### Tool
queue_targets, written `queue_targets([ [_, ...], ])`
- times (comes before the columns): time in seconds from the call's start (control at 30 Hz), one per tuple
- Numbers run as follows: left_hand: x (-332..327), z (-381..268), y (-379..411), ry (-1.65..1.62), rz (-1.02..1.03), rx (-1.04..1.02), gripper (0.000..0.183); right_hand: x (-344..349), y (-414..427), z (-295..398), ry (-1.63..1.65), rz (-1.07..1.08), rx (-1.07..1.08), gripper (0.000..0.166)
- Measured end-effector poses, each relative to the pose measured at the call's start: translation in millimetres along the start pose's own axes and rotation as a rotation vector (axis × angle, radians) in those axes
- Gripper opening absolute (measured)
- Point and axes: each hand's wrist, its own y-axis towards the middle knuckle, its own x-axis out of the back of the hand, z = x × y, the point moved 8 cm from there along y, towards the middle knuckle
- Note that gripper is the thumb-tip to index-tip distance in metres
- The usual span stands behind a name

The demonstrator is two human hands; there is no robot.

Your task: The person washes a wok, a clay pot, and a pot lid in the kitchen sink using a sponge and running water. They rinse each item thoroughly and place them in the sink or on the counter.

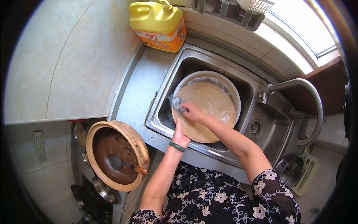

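A wet, round, tan board or lid [207,103] leans in a white basin [235,93] set in the larger bowl of a stainless steel sink [183,53]. My left hand [180,135] grips its near left rim, thumb on top and the fingers hidden beneath. Pinched in my right hand [193,112] is a crumpled bluish-grey scrubber [176,102], pressed near the disc's left edge. Whether the scrubber is mesh or plastic film is unclear. Suds and water show in the basin past the disc's far edge.
Left of the counter [137,92] stands a large earthenware pot [105,148] holding a wooden-handled ladle [116,161]. A yellow detergent jug [158,26] is behind the sink. A curved faucet [313,95] arches over the smaller sink bowl [268,123]. Metal pans [105,190] lie lower left.
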Motion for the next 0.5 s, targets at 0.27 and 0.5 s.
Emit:
queue_targets([
  [0.27,-10,-5,-1,-0.130,0.077,-0.046,0.071,36,-111,53,0.033,0.322,0.036,0.016],
  [0.5,-18,-5,-3,-0.160,0.140,-0.066,0.068,106,-119,-30,-0.618,0.094,-0.288,0.023],
])
